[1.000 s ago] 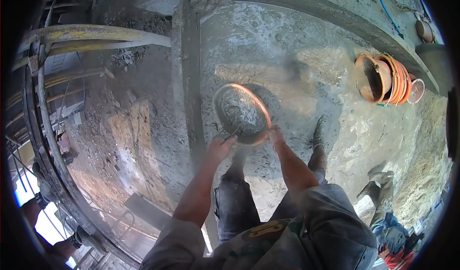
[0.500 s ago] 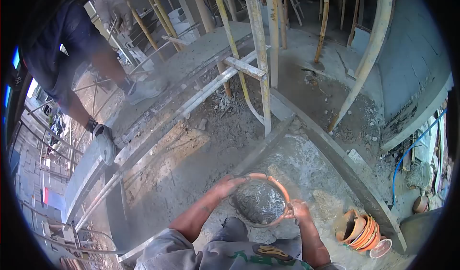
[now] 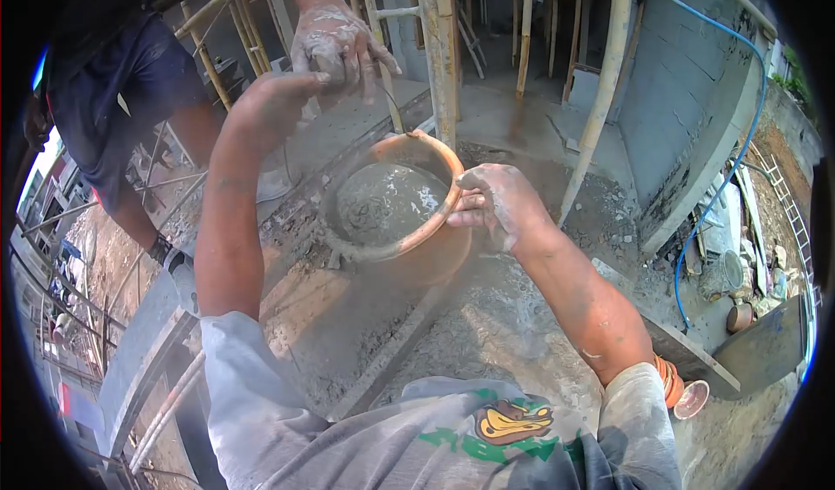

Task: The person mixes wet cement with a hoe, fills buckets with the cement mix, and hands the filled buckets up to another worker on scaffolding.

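An orange bucket (image 3: 435,216) of wet grey mortar (image 3: 383,199) is raised in front of me, its rim tilted towards me. The fingers of my right hand (image 3: 504,201) grip the rim on the right side. High on the left, my left hand (image 3: 291,94) is bent at the wrist and closed at the thin wire handle; its fingertips are partly hidden. Right against it, a co-worker's mortar-covered hand (image 3: 339,42) reaches down from above, fingers spread around the top of the handle.
The co-worker (image 3: 122,99) stands on the raised ledge at left. Bamboo props (image 3: 439,64) rise behind the bucket. A concrete beam edge (image 3: 391,351) crosses the ground below. Stacked orange buckets (image 3: 668,381) lie by my right elbow; a blue hose (image 3: 696,229) hangs at right.
The bucket has risen from low by my body to ahead of me. My left hand has left the rim for the handle. The co-worker's hand has come down to meet it.
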Demonstrator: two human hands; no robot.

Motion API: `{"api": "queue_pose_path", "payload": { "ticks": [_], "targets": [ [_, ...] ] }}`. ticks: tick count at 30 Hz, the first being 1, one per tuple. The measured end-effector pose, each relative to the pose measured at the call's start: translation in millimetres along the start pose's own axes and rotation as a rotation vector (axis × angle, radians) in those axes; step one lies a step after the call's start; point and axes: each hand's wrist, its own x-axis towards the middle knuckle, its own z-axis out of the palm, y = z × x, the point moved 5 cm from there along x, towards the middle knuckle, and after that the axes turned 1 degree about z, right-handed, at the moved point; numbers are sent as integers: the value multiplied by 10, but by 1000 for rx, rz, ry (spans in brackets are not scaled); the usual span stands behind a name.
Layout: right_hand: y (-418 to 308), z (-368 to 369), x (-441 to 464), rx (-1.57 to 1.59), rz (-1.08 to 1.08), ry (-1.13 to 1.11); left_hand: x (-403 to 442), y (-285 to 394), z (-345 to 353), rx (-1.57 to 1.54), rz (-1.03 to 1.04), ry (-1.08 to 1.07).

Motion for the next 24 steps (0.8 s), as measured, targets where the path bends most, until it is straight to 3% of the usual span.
{"api": "queue_pose_path", "payload": {
  "ticks": [2,4,5,7,9,10,12,14,15,17,19,20,21,22,23,24],
  "targets": [
    [-73,279,49,11,9,48,264,-19,-216,35,-18,-110],
    [23,430,305,-6,-21,88,361,-102,-388,16,-22,75],
    [16,533,410,-84,-96,121,627,-272,-817,94,-69,64],
    [150,707,774,-168,18,91,650,-339,-1064,-84,-76,-74],
    [62,762,679,-175,-116,33,920,-522,-1798,167,91,143],
    [-25,679,435,-475,21,36,500,-316,-1595,327,306,335],
    [342,502,862,-904,-248,213,-161,-176,-1211,381,543,574],
    [923,4,911,-1006,-180,138,-793,-150,-814,359,690,770],
    [998,-331,581,-904,-247,284,-990,-189,-603,342,715,820],
    [1610,-1263,189,-769,-21,369,-1200,-404,-199,314,680,858],
    [2727,-2461,-174,-919,174,547,-1123,-891,284,298,484,733],
    [3259,-3042,-506,-1097,478,470,-960,-1245,552,325,319,557],
    [3811,-3460,-856,-1531,583,85,-801,-1741,757,397,294,272],
    [4282,-3948,-1377,-1479,648,171,-703,-2218,1136,375,-4,100],
    [4433,-4191,-1943,-1566,793,21,-630,-2908,1396,395,-206,18],
    [4684,-4533,-2432,-1446,993,97,-634,-3478,1727,637,-20,-205]
  ]
}}
